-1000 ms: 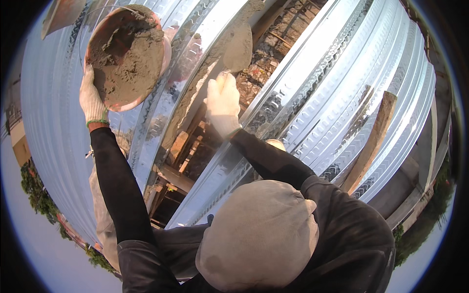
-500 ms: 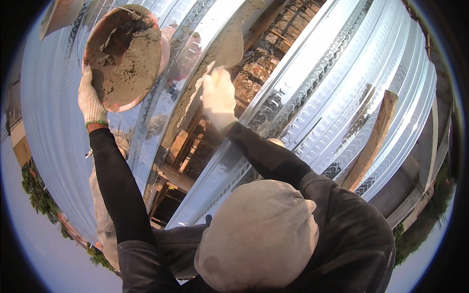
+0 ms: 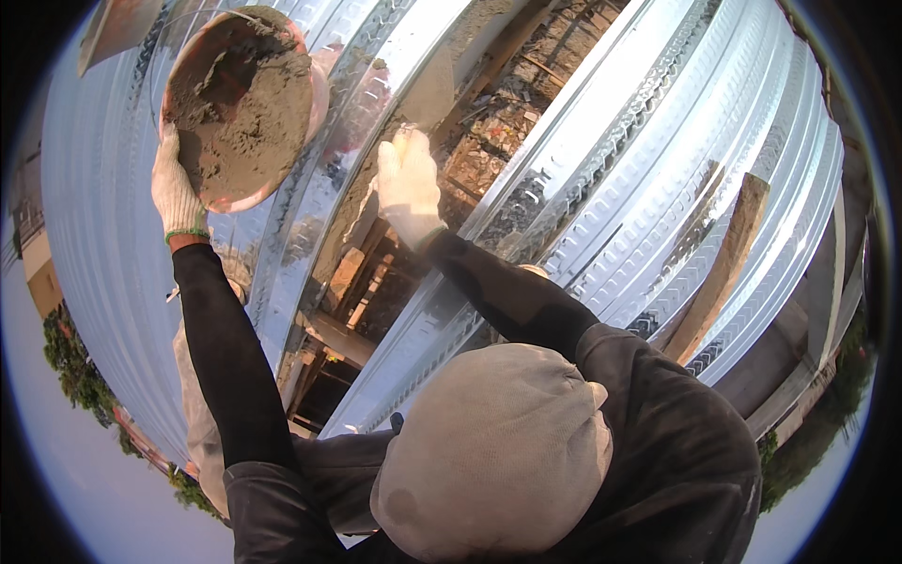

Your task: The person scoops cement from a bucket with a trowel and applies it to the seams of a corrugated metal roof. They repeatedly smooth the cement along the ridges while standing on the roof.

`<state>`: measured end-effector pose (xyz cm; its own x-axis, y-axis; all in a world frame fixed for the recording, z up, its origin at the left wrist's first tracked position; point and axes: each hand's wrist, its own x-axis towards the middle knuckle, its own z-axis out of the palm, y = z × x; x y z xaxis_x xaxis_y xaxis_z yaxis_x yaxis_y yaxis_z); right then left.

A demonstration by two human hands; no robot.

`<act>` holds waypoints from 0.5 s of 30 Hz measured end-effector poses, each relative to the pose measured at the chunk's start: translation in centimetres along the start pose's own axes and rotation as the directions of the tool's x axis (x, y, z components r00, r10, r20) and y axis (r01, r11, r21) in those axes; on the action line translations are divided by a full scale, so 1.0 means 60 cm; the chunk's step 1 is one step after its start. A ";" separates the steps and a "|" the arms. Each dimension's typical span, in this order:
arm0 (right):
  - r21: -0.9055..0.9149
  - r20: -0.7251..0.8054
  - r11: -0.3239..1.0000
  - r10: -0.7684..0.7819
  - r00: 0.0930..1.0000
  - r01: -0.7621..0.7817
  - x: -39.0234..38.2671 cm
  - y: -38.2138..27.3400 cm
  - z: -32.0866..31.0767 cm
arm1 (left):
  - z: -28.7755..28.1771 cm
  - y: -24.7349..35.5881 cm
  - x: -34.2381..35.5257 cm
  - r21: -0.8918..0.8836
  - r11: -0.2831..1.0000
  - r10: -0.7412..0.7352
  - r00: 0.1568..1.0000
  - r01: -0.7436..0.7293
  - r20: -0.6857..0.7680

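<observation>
My left hand (image 3: 174,193), in a white glove, is raised and grips the rim of a round pink bowl (image 3: 318,94) filled with wet grey mortar (image 3: 249,113). My right hand (image 3: 406,183), also gloved, is shut on a trowel (image 3: 434,89) whose mortar-smeared blade lies against the edge of a corrugated metal sheet (image 3: 658,169), beside a gap (image 3: 507,122) where brickwork shows. Both arms wear black sleeves. A grey cap (image 3: 498,451) fills the lower middle of the view.
Shiny corrugated metal sheets (image 3: 103,235) span most of the view on both sides of the gap. A timber plank (image 3: 723,263) leans across the right sheet. Wooden pieces (image 3: 352,282) show lower in the gap. Trees (image 3: 75,367) and sky lie at the left rim.
My right hand with the trowel has drifted slightly left along the gap's edge. The bowl stays held up in nearly the same place.
</observation>
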<state>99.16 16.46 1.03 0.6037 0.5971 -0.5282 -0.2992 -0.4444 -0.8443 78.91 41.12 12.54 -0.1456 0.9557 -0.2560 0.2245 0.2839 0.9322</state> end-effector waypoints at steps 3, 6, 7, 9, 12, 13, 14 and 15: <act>-0.034 0.100 0.996 0.084 0.991 -0.081 0.012 0.004 -0.004 | -0.006 -0.001 -0.001 0.020 1.000 0.015 1.000 -0.015 0.005; -0.007 0.032 1.000 0.015 0.999 -0.015 0.018 0.013 -0.005 | 0.010 0.006 -0.008 -0.010 0.999 -0.030 1.000 0.030 0.003; 0.002 -0.003 1.000 0.015 1.000 -0.015 0.017 0.005 -0.003 | 0.007 0.009 -0.012 -0.020 0.998 -0.059 0.998 0.059 -0.013; -0.155 0.017 0.985 -0.079 0.997 0.081 0.012 -0.008 -0.015 | -0.010 -0.002 0.001 -0.002 1.000 -0.025 1.000 0.025 -0.003; -0.035 0.019 0.999 0.011 1.000 -0.010 0.029 0.004 -0.014 | 0.006 0.001 -0.004 -0.037 0.999 -0.001 1.000 0.002 0.016; -0.146 -0.082 0.988 -0.063 0.995 0.051 0.016 -0.033 -0.019 | 0.007 0.002 -0.007 -0.053 0.999 0.001 1.000 -0.001 0.015; -0.092 -0.044 0.995 -0.047 0.998 0.042 0.023 -0.023 -0.019 | 0.005 0.000 -0.006 -0.035 0.999 0.003 1.000 -0.003 0.008; -0.038 -0.006 0.999 -0.032 0.999 0.031 0.036 -0.008 -0.018 | 0.004 -0.001 -0.006 -0.017 1.000 0.005 1.000 -0.005 0.001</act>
<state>101.42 17.23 0.39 0.6174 0.6068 -0.5006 -0.2521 -0.4502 -0.8566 79.21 40.77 12.52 -0.1430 0.9573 -0.2513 0.2091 0.2774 0.9377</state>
